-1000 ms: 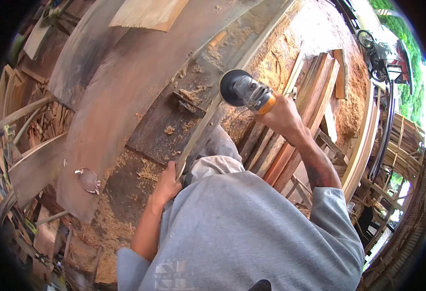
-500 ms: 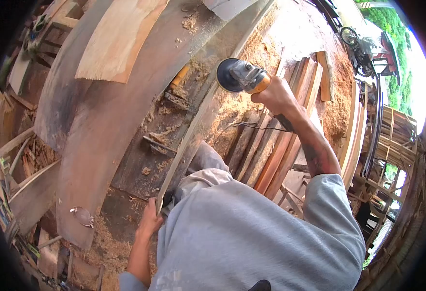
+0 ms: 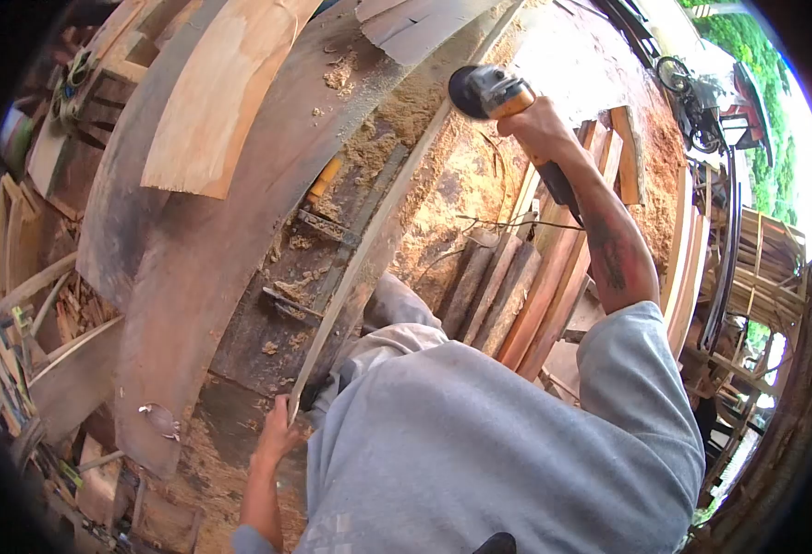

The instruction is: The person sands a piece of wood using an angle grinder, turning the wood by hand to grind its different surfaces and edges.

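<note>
My right hand (image 3: 537, 125) is closed around the body of an angle grinder (image 3: 508, 94), yellow and grey with a dark round disc at its front. The disc is close to the far part of a long narrow wooden strip (image 3: 369, 249); whether it touches I cannot tell. A black cable (image 3: 517, 223) hangs below my right forearm. My left hand (image 3: 279, 434) grips the near end of the same strip, beside my grey shirt. The strip stands on edge between my hands.
Left of the strip lie wide boards (image 3: 161, 277), with a lighter plank (image 3: 226, 102) on top. A yellow-orange tool handle (image 3: 326, 177) rests among wood shavings. Stacked timber (image 3: 526, 305) is on the right, near sawdust. A motorcycle (image 3: 692, 97) stands farther off.
My right hand and the grinder have moved away from me, up and to the right along the strip. My left hand stays at the near end. The view has shifted slightly.
</note>
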{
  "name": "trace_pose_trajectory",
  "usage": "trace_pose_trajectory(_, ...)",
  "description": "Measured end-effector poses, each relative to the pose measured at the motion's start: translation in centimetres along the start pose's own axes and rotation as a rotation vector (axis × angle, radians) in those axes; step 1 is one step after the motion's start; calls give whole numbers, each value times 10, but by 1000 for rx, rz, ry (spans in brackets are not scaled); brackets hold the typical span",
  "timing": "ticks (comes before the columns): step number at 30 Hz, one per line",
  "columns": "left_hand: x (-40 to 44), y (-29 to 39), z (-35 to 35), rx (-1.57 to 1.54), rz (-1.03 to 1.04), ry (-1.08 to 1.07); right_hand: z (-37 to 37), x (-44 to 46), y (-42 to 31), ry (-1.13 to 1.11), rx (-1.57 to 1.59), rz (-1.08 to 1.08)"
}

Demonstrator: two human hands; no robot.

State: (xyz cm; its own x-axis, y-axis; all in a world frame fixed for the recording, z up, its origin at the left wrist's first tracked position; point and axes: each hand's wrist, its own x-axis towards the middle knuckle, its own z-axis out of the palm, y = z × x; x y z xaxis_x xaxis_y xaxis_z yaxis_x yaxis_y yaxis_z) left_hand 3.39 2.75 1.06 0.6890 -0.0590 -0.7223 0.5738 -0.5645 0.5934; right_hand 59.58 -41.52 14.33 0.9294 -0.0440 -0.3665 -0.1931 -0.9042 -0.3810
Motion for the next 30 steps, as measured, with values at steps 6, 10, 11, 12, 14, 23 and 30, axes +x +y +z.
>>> trace_pose_trajectory(6,-22,18,-24,-103,14,-67,2,-97,46,187,125,96)
trace_pose_trajectory(10,-41,63,-58,-91,147,-247,34,-201,77,275,233,172)
trace_pose_trajectory(11,-42,70,-64,-76,162,-245,41,-231,71,281,247,227)
trace_pose_trajectory(12,-46,82,-71,-87,164,-285,49,-259,68,286,259,284)
trace_pose_trajectory(14,-54,92,-78,-145,149,-351,75,-307,78,316,287,298)
trace_pose_trajectory(23,-123,145,-92,-849,257,-713,161,-473,81,440,471,361)
trace_pose_trajectory(30,-179,239,-111,-1178,385,-936,174,-545,67,574,567,350)
